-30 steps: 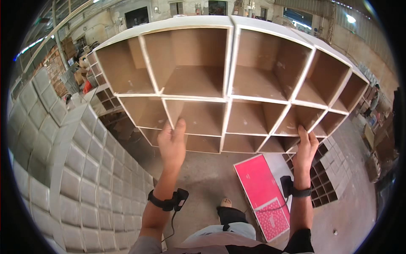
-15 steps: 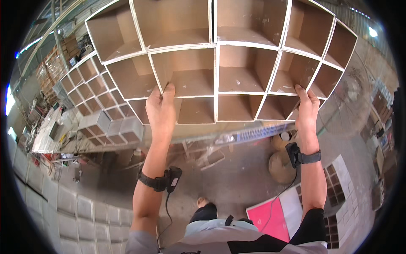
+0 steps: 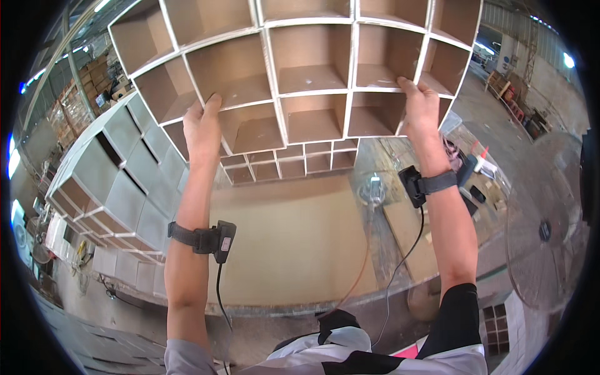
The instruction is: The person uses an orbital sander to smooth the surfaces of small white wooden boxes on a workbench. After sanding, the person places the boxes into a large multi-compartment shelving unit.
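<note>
Grid [image 3: 312,69] higher; workbench [image 3: 294,237] below.

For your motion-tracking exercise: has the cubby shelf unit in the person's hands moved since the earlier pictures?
Yes. The cubby shelf unit has swung away from the pink board on the floor, and now hangs above the tan tabletop.

2 hands up: left hand [image 3: 201,125], right hand [image 3: 420,106], both on 1 big cubby shelf unit [image 3: 312,62] w/ brown backs & white edges. Approx. 11 cells show on it, some cut off at the rim. 2 wrist bands w/ black boxes: 1 on left [image 3: 209,239], 1 on right [image 3: 422,185]; 2 cables hang off them. Other cubby units: 1 grey one at left [image 3: 119,187], 1 small one behind [image 3: 287,165], so 3 units total. 1 round fan [image 3: 540,231] at right. 1 counter [image 3: 294,244].
</note>
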The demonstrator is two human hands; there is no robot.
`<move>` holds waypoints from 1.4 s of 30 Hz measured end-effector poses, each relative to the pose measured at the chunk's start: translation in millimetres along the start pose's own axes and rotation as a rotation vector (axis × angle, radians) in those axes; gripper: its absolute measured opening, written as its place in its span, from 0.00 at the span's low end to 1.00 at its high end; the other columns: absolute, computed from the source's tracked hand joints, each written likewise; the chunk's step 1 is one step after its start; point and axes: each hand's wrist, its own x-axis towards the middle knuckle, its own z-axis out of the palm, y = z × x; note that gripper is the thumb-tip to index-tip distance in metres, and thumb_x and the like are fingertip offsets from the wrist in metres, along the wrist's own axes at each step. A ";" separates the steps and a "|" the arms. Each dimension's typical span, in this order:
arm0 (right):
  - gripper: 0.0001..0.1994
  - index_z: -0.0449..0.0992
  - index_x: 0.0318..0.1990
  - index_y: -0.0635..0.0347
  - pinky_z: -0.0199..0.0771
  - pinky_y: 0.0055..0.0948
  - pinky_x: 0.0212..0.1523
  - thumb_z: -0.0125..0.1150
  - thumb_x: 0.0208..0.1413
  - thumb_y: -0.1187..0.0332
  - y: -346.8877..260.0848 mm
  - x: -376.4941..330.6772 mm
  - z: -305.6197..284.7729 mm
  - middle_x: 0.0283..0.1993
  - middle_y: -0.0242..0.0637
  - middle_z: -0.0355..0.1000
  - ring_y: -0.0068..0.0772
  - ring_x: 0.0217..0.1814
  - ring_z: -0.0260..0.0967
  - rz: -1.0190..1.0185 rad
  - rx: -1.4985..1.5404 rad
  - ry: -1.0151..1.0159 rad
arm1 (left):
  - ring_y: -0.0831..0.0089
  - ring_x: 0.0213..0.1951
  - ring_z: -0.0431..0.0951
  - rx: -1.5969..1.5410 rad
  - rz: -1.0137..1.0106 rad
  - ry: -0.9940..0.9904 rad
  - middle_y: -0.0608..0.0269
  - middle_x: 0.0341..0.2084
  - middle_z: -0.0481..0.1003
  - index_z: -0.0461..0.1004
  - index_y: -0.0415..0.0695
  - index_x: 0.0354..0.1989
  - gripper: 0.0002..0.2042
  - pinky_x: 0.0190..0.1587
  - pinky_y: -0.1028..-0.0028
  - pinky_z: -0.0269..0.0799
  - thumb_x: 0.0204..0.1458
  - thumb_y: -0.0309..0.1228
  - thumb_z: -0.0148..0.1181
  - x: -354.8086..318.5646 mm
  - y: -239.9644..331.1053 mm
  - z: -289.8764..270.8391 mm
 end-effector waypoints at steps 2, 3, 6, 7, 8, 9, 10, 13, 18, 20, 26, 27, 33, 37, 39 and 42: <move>0.14 0.78 0.35 0.71 0.66 0.29 0.33 0.60 0.51 0.64 39.8 28.9 28.9 0.23 0.33 0.72 0.22 0.28 0.64 -0.076 -0.062 0.017 | 0.73 0.37 0.72 0.026 0.002 0.028 0.57 0.32 0.77 0.75 0.31 0.42 0.18 0.44 0.72 0.65 0.53 0.36 0.56 29.0 -21.2 17.8; 0.15 0.78 0.35 0.71 0.67 0.30 0.34 0.60 0.51 0.63 59.6 38.3 43.4 0.23 0.35 0.72 0.23 0.28 0.64 -0.048 -0.073 0.000 | 0.73 0.38 0.73 -0.008 -0.005 0.026 0.58 0.34 0.78 0.76 0.32 0.43 0.17 0.45 0.73 0.65 0.54 0.36 0.56 43.9 -42.3 22.5; 0.16 0.77 0.35 0.71 0.68 0.32 0.35 0.60 0.51 0.63 104.6 54.2 83.4 0.19 0.39 0.70 0.23 0.26 0.62 0.015 -0.102 -0.052 | 0.74 0.38 0.73 -0.015 -0.051 -0.009 0.59 0.35 0.78 0.76 0.33 0.43 0.17 0.46 0.73 0.65 0.55 0.36 0.55 78.2 -89.7 30.2; 0.15 0.77 0.35 0.71 0.68 0.32 0.35 0.59 0.52 0.63 126.3 58.8 92.6 0.19 0.39 0.69 0.24 0.25 0.61 0.032 -0.073 -0.059 | 0.75 0.38 0.72 -0.032 -0.044 0.008 0.60 0.35 0.77 0.77 0.33 0.42 0.16 0.45 0.73 0.65 0.56 0.35 0.55 84.8 -106.9 35.9; 0.15 0.77 0.35 0.71 0.68 0.33 0.34 0.59 0.52 0.63 146.1 63.7 102.0 0.19 0.39 0.69 0.24 0.25 0.61 0.048 -0.040 -0.063 | 0.75 0.38 0.72 -0.023 -0.056 0.006 0.61 0.35 0.77 0.77 0.33 0.41 0.16 0.45 0.73 0.65 0.56 0.35 0.55 92.9 -123.4 40.8; 0.15 0.77 0.35 0.71 0.68 0.32 0.34 0.59 0.52 0.63 158.9 63.0 111.4 0.19 0.39 0.68 0.23 0.25 0.61 0.060 -0.049 -0.074 | 0.75 0.38 0.72 -0.006 -0.075 0.006 0.61 0.34 0.77 0.77 0.33 0.41 0.16 0.45 0.73 0.64 0.56 0.35 0.55 98.2 -141.8 40.9; 0.15 0.77 0.36 0.71 0.67 0.32 0.33 0.59 0.52 0.63 169.7 61.7 120.5 0.18 0.38 0.68 0.23 0.25 0.61 0.073 -0.058 -0.084 | 0.75 0.38 0.72 0.011 -0.094 0.005 0.61 0.34 0.77 0.77 0.33 0.41 0.16 0.44 0.73 0.64 0.56 0.36 0.56 103.0 -159.0 40.9; 0.15 0.76 0.36 0.71 0.66 0.31 0.31 0.58 0.53 0.64 212.2 64.5 137.5 0.18 0.36 0.66 0.21 0.24 0.60 0.059 -0.088 -0.079 | 0.76 0.37 0.71 -0.001 -0.080 -0.015 0.62 0.33 0.76 0.77 0.34 0.40 0.15 0.44 0.74 0.64 0.57 0.36 0.56 112.6 -194.8 48.9; 0.12 0.76 0.32 0.70 0.61 0.29 0.26 0.59 0.54 0.66 241.3 60.5 149.4 0.16 0.30 0.62 0.19 0.22 0.55 0.072 -0.036 -0.080 | 0.79 0.33 0.69 0.080 -0.123 -0.013 0.66 0.28 0.74 0.76 0.33 0.38 0.15 0.40 0.75 0.64 0.57 0.36 0.56 119.9 -232.5 57.0; 0.11 0.75 0.31 0.69 0.59 0.27 0.25 0.59 0.55 0.67 240.9 58.2 148.2 0.16 0.28 0.61 0.17 0.23 0.53 0.091 -0.043 -0.075 | 0.80 0.29 0.64 0.066 -0.095 0.008 0.69 0.23 0.69 0.76 0.33 0.36 0.15 0.34 0.75 0.61 0.57 0.37 0.56 117.3 -233.7 63.4; 0.10 0.75 0.30 0.68 0.55 0.24 0.24 0.59 0.54 0.67 229.1 53.5 141.3 0.17 0.24 0.60 0.16 0.23 0.50 0.106 -0.028 -0.054 | 0.82 0.26 0.59 0.035 -0.103 -0.019 0.73 0.21 0.64 0.75 0.34 0.35 0.14 0.29 0.75 0.57 0.57 0.36 0.54 115.2 -228.3 72.0; 0.10 0.75 0.31 0.68 0.54 0.24 0.24 0.58 0.55 0.68 227.8 50.9 138.1 0.18 0.23 0.60 0.15 0.23 0.49 0.108 -0.025 -0.063 | 0.82 0.26 0.60 0.035 -0.108 -0.016 0.73 0.21 0.64 0.74 0.34 0.35 0.14 0.30 0.75 0.57 0.57 0.36 0.54 110.9 -228.8 72.1; 0.11 0.75 0.32 0.69 0.54 0.23 0.26 0.58 0.55 0.67 234.5 46.8 131.6 0.20 0.24 0.62 0.15 0.25 0.51 0.113 0.029 -0.045 | 0.81 0.27 0.61 0.002 -0.107 -0.047 0.71 0.22 0.66 0.74 0.34 0.36 0.14 0.32 0.76 0.59 0.57 0.36 0.53 108.0 -230.6 75.2; 0.11 0.76 0.35 0.69 0.56 0.23 0.27 0.58 0.56 0.67 238.0 40.7 124.8 0.22 0.24 0.63 0.15 0.26 0.53 0.154 -0.022 -0.066 | 0.78 0.28 0.63 0.068 -0.158 -0.047 0.67 0.23 0.68 0.74 0.34 0.38 0.16 0.34 0.74 0.61 0.57 0.38 0.53 106.2 -227.9 75.0; 0.11 0.76 0.36 0.68 0.57 0.22 0.28 0.57 0.57 0.67 228.6 38.2 123.3 0.23 0.25 0.65 0.16 0.27 0.54 0.173 -0.045 -0.091 | 0.76 0.29 0.65 0.118 -0.172 -0.042 0.64 0.24 0.70 0.74 0.34 0.41 0.18 0.36 0.73 0.63 0.57 0.40 0.54 101.5 -224.4 73.7; 0.11 0.75 0.37 0.68 0.58 0.22 0.30 0.57 0.59 0.66 226.1 31.9 127.2 0.24 0.26 0.66 0.16 0.28 0.55 0.085 -0.008 -0.036 | 0.71 0.32 0.69 0.214 -0.176 -0.052 0.60 0.29 0.74 0.72 0.35 0.48 0.21 0.40 0.70 0.65 0.58 0.43 0.54 95.5 -214.4 71.0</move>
